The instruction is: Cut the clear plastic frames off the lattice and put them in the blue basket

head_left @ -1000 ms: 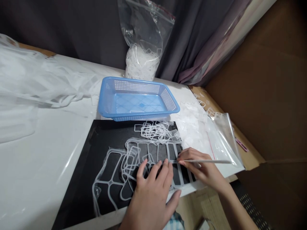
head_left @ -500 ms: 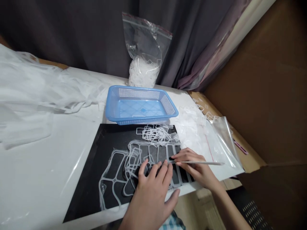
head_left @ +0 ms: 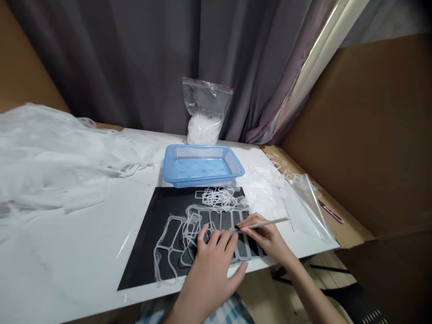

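Observation:
My left hand (head_left: 212,265) lies with its fingers spread, fingertips pressing on a web of translucent white frame strips (head_left: 173,249). This web is spread over a black mat (head_left: 143,252) at the table's front edge. In my right hand (head_left: 266,238), just right of the left fingertips, a thin white stick-like tool (head_left: 275,222) is pinched. Its rear end points right, and its working tip is hidden by the fingers at the web. Behind the hands, a heap of small loose white rectangular frames (head_left: 219,197) rests on the mat.
A blue plastic basket (head_left: 170,173) stands behind the mat, before a zip bag (head_left: 204,128) of white pieces. White strips (head_left: 67,166) pile up at left. Clear plastic sheeting (head_left: 307,211) and a pink-handled tool (head_left: 332,212) lie at right, near a cardboard wall (head_left: 364,135).
The camera view has tilted up, so the table looks lower and smaller. The rear end of the white tool has tipped upward in my right hand. My left hand stays on the web.

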Motion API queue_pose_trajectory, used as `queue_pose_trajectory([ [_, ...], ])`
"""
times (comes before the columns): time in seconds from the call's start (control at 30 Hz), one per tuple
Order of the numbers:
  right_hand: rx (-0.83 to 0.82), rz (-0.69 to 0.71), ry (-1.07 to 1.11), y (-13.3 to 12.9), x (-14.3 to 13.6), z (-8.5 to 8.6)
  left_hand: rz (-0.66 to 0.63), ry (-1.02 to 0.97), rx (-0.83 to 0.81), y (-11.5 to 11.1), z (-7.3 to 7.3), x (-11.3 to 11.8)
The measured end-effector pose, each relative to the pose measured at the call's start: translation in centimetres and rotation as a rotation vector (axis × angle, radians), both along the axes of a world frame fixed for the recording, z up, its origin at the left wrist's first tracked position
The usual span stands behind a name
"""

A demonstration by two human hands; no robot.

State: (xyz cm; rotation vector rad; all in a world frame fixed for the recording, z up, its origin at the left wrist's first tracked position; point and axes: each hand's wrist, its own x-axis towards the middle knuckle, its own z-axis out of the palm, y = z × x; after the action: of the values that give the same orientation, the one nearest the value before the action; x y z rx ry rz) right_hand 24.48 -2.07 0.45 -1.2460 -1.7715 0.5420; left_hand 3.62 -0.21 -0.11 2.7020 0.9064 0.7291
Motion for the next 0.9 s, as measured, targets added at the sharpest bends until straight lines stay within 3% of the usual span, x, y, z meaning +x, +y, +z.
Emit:
queue_pose_trajectory([
  [0.23,0.054,0.004,-0.132,-0.5,0.0,0.0,-0.004,0.01,-0.036,-0.4,0.5,-0.1],
  [0.47,0.181,0.053,-0.307,0.5,-0.1,1.8,0.016,-0.011,-0.002,-0.8,0.5,-0.1],
  [0.73,0.391,-0.273,-0.296,4.9,2.6,4.5,0.021,-0.033,0.035,-1.0,0.4,-0.2],
  [0.9,0.471,-0.415,-0.25,5.7,2.3,5.4,0.028,-0.044,0.046,-1.0,0.4,-0.2],
])
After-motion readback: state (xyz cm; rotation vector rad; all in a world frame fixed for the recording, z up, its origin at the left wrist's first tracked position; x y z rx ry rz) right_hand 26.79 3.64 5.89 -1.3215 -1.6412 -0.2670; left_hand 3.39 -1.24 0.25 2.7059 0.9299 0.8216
